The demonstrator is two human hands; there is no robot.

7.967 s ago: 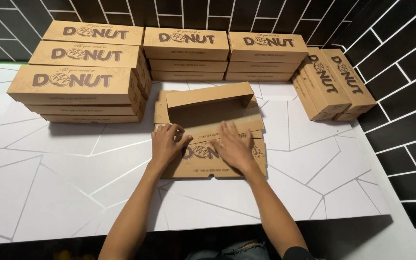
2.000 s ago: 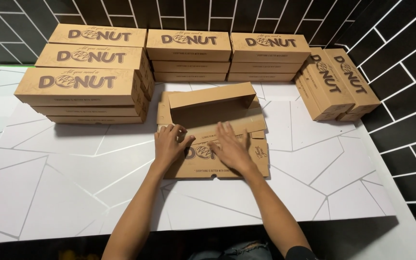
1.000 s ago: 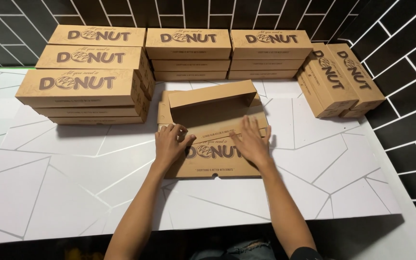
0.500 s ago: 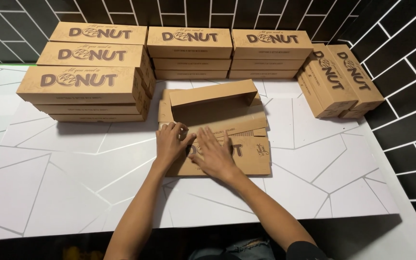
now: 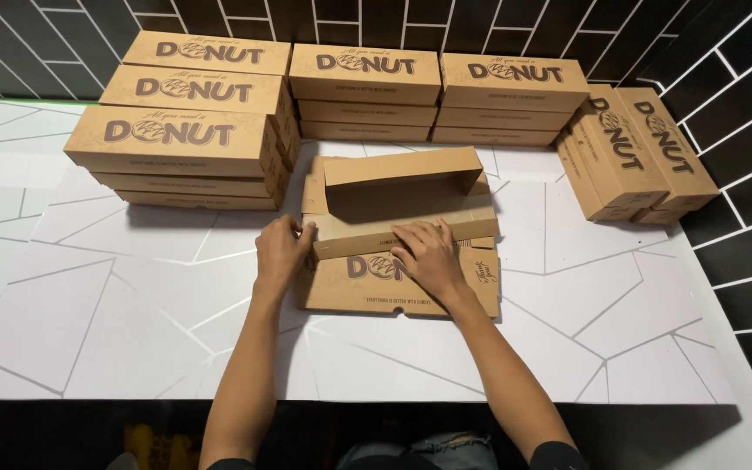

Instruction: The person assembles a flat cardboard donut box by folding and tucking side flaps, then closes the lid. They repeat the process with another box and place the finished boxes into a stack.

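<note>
Two hands on one flat brown cardboard box blank (image 5: 398,248), half folded, at the middle of the white table (image 5: 115,305). Head view: your left hand (image 5: 280,251) pinches the left end flap, fingers closed on the cardboard edge. Your right hand (image 5: 428,257) lies open, palm down, pressing the front panel flat. Keep that palm on the crease and raise the flap square to it, or the corner may skew. The blank's rear wall stands upright; its printed lid panel lies flat toward you. Stacks of closed brown boxes (image 5: 193,122) stand behind, apart.
</note>
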